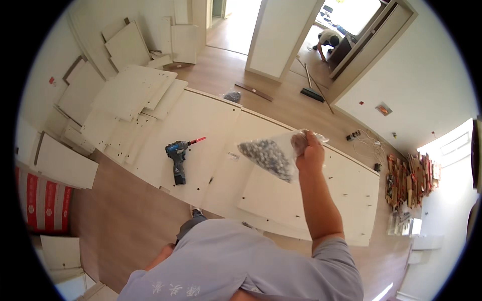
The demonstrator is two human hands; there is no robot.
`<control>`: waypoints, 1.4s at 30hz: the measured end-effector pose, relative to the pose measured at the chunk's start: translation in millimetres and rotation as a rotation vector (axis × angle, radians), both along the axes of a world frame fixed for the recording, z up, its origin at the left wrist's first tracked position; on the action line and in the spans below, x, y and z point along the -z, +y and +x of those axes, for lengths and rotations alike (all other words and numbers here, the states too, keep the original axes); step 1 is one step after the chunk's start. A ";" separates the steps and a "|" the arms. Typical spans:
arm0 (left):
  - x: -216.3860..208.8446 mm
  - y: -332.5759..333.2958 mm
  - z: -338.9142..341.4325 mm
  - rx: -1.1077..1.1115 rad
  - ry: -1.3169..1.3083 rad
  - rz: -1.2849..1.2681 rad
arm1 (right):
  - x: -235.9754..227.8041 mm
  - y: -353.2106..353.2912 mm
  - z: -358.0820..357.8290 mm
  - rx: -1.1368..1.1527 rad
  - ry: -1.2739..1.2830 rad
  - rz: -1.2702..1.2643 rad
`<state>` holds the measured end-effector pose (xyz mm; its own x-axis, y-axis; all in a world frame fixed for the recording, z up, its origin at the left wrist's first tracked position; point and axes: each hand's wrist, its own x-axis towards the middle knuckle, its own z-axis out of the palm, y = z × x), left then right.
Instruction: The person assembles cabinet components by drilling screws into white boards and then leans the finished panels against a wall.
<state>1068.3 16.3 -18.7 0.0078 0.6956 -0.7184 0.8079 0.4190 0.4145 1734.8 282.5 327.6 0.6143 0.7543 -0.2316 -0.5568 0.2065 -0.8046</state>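
Observation:
My right hand [309, 150] is closed around the gathered neck of a clear plastic bag [270, 156]. Small dark and silvery metal fittings fill the bag's lower end, which hangs to the left above the white panels [221, 130]. A blue and black cordless drill [176, 159] with a red bit lies on the panels, left of the bag. At the lower left, beside my body, only a bit of my left hand [169, 248] shows. Its fingers are hidden. Dark holes and small pins dot the panels, and a small dark fitting [211, 180] lies near the drill.
Loose white boards [133, 93] are stacked on the left end, with more leaning on the wall. Red and grey packaging [44, 203] stands at far left. A broom [312, 94] lies by the doorway, where another person [329, 40] crouches. Wood scraps [409, 180] are piled at right.

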 end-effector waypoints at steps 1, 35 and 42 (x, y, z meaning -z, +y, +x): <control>-2.2 6.7 -13.8 -0.017 -0.004 -0.031 | 1.5 8.5 -25.6 0.039 0.039 -0.010; -54.4 167.8 -149.0 -0.276 -0.186 -0.162 | 241.1 119.0 -206.1 -0.718 -1.676 -1.084; -23.8 157.3 -161.5 -0.097 -0.110 -0.108 | 192.3 84.0 -223.4 -0.626 -2.072 -0.726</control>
<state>906.8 173.6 5.2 0.0275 0.6158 -0.7874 0.7140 0.5392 0.4467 1511.5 366.5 135.3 0.0972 0.9946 -0.0360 0.9952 -0.0977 -0.0112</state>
